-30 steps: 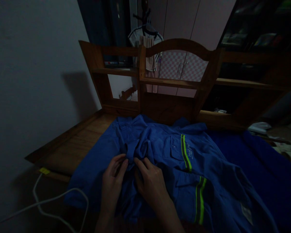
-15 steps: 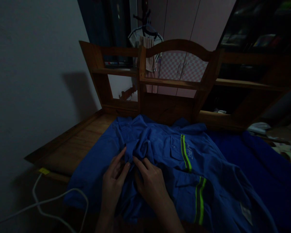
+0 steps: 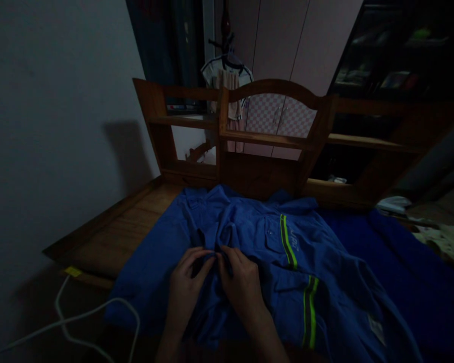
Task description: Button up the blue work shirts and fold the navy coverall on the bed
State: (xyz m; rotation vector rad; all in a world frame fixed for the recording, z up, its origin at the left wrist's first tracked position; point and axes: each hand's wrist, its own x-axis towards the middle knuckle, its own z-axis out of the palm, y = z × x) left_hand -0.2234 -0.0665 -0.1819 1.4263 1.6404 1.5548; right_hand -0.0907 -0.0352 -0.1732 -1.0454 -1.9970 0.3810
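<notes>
A blue work jacket with yellow-green reflective stripes lies spread out in front of me, its pocket flap and pale lettering to the right of my hands. My left hand pinches a fold of the jacket between thumb and fingers. Close beside it, my right hand grips the same gathered cloth, the fingertips of both hands nearly touching. What lies inside the pinched fold is hidden by the fingers. Several creases run out from this spot.
Behind the jacket stands a wooden headboard with shelves. A wooden board is at left by the wall. The white cable curls at lower left. Dark blue cloth lies to the right. Clothes hang on a rack at the back.
Both hands have come closer together and now pinch the fold between them, slightly lower on the jacket. The raised cloth edge has dropped. The view has tilted up slightly.
</notes>
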